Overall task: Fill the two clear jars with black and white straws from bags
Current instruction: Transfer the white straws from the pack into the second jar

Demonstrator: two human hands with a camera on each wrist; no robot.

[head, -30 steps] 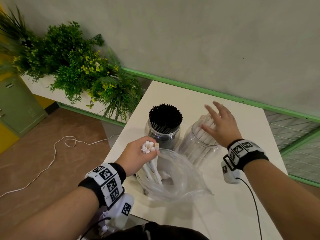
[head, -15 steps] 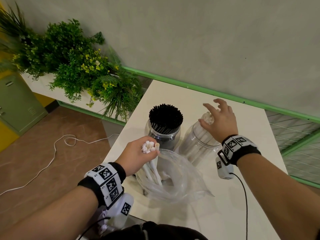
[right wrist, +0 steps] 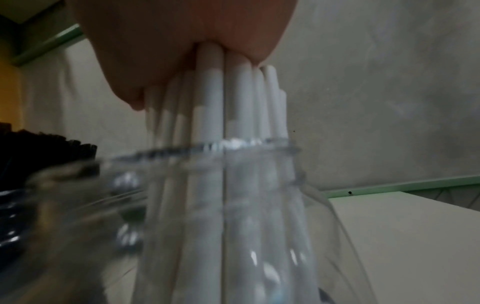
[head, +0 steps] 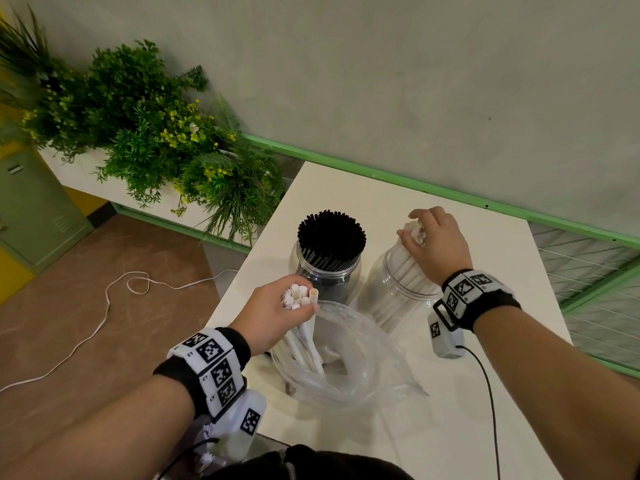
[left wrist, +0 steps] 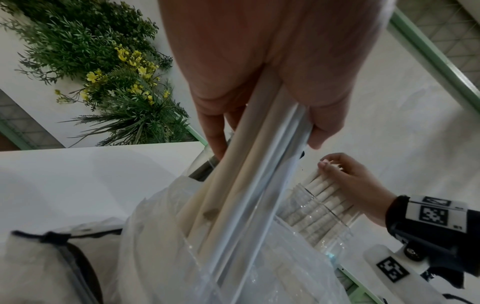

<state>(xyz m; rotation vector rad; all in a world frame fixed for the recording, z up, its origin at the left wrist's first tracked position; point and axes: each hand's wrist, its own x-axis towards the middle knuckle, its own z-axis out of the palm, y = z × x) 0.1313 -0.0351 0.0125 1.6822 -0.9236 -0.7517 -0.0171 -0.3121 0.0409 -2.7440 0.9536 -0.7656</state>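
Observation:
Two clear jars stand side by side on the white table [head: 467, 410]. The left jar [head: 325, 277] is packed with black straws [head: 330, 233]. The right jar [head: 391, 299] [right wrist: 259, 205] leans and holds white straws [head: 403, 278] [right wrist: 210, 92]. My right hand [head: 434, 245] [left wrist: 353, 181] lies over their tops, fingers curled round them. My left hand [head: 273, 315] [left wrist: 259, 72] grips a bundle of white straws [head: 298, 296] [left wrist: 233, 174]. The bundle stands in an open clear plastic bag [head: 349, 372] [left wrist: 272, 267] in front of the jars.
Green plants [head: 156, 140] in a white planter stand left of the table's far corner. A white cable [head: 104, 306] lies on the brown floor. A green rail [head: 450, 195] runs along the wall behind the table, and wire mesh [head: 588, 271] is at the right.
My right hand has gone from spread open beside the right jar to curled over the tops of its white straws. The left hand keeps its grip on the bundle in the bag.

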